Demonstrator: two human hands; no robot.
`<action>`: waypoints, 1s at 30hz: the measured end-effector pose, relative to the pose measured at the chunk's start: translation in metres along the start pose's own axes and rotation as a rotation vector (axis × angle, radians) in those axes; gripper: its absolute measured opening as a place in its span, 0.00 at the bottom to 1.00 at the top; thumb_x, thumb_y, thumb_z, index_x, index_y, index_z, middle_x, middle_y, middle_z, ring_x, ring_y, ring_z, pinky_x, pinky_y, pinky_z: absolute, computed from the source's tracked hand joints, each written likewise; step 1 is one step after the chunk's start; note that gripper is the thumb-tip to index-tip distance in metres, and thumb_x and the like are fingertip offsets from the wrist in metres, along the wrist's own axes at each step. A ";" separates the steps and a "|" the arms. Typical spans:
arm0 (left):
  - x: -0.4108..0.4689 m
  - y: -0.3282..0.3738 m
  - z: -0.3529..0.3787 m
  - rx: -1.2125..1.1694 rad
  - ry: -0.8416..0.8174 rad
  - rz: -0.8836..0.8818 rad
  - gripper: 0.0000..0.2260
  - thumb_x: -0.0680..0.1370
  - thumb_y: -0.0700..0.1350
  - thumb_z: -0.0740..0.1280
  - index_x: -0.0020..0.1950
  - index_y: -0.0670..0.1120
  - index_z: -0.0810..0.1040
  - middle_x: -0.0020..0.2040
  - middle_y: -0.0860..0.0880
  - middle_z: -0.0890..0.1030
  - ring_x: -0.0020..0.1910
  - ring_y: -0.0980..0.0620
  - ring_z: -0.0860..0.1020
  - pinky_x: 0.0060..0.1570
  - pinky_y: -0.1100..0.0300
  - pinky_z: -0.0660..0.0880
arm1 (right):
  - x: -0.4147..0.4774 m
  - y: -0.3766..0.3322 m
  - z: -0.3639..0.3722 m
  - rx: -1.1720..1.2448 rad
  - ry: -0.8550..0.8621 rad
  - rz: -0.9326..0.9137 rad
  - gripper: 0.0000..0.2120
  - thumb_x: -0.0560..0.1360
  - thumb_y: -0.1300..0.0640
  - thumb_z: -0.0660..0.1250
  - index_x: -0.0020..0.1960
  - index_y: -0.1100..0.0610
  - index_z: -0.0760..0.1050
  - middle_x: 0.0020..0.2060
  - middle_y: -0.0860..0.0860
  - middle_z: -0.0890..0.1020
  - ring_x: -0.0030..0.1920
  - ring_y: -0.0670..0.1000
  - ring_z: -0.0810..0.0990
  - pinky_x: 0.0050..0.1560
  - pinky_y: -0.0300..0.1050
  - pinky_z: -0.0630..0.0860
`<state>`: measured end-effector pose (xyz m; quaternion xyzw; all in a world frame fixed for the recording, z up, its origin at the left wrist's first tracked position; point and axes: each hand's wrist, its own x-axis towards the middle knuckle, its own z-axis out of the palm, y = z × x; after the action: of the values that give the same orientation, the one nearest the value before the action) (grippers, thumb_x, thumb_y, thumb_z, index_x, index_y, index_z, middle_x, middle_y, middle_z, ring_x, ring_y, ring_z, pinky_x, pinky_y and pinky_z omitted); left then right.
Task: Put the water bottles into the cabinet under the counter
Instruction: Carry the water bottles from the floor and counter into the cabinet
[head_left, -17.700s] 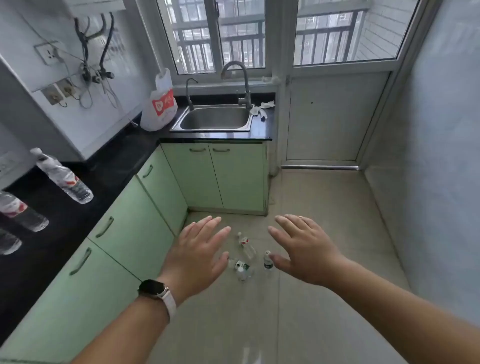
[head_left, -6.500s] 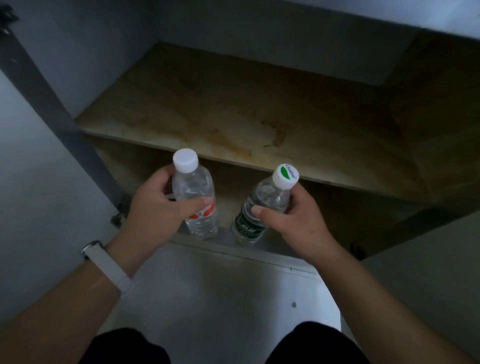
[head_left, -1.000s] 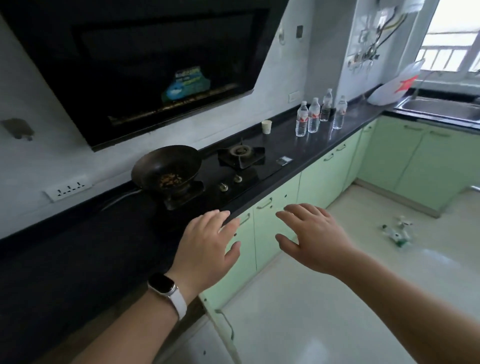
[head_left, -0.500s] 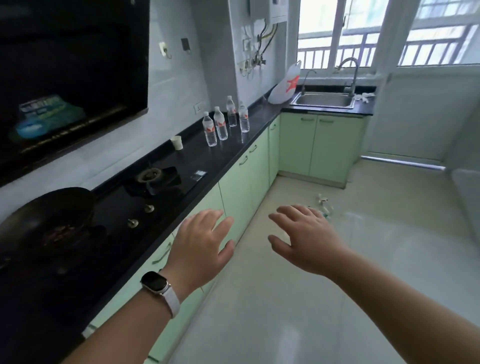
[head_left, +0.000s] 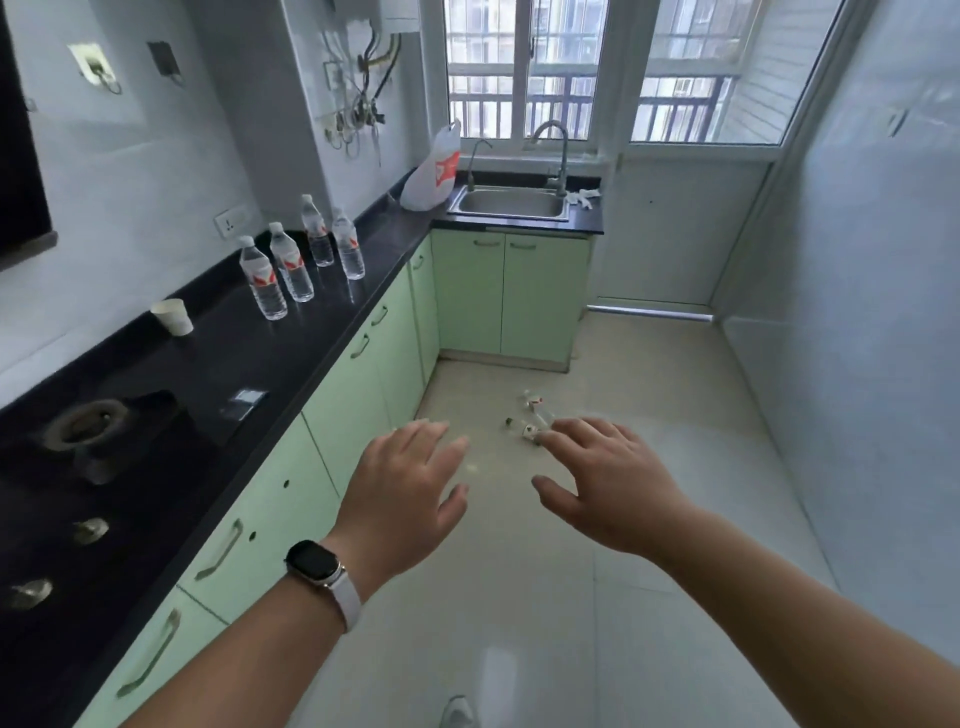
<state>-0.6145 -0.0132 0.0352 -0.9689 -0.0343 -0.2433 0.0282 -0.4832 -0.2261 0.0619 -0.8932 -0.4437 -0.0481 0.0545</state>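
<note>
Left hand (head_left: 410, 493) and right hand (head_left: 608, 483) reach forward empty, fingers spread, free for the next pick-up, I judge, while four water bottles (head_left: 298, 260) stand on the black counter (head_left: 291, 358) and loose bottles (head_left: 532, 415) lie on the floor (head_left: 519, 597), all outside the closed green cabinet doors (head_left: 358, 400).

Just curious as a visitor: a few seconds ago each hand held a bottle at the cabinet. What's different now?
Both were let go: left hand and right hand are empty now, fingers spread, out over the floor. Unchanged in the last second: four counter bottles upright, floor bottles in their cluster.
</note>
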 end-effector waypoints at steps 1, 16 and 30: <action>0.010 -0.008 0.008 -0.011 -0.001 0.004 0.19 0.75 0.54 0.62 0.60 0.46 0.82 0.58 0.44 0.81 0.58 0.42 0.78 0.55 0.49 0.73 | 0.012 0.003 0.002 -0.004 -0.008 0.009 0.28 0.75 0.36 0.54 0.67 0.49 0.74 0.63 0.48 0.77 0.65 0.55 0.73 0.65 0.49 0.67; 0.126 -0.102 0.104 -0.090 -0.044 0.080 0.20 0.74 0.54 0.61 0.60 0.46 0.82 0.58 0.44 0.82 0.58 0.42 0.79 0.55 0.50 0.68 | 0.153 0.044 0.032 -0.048 -0.026 0.120 0.28 0.75 0.36 0.53 0.65 0.50 0.75 0.61 0.49 0.79 0.62 0.55 0.76 0.61 0.48 0.70; 0.293 -0.078 0.183 -0.029 -0.118 0.200 0.20 0.75 0.54 0.62 0.62 0.46 0.81 0.60 0.43 0.81 0.60 0.41 0.79 0.58 0.47 0.74 | 0.237 0.204 0.063 0.011 0.065 0.137 0.25 0.74 0.38 0.57 0.60 0.52 0.79 0.55 0.50 0.82 0.55 0.55 0.80 0.56 0.48 0.75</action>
<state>-0.2768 0.0933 0.0161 -0.9805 0.0646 -0.1823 0.0363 -0.1757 -0.1531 0.0204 -0.9191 -0.3799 -0.0708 0.0770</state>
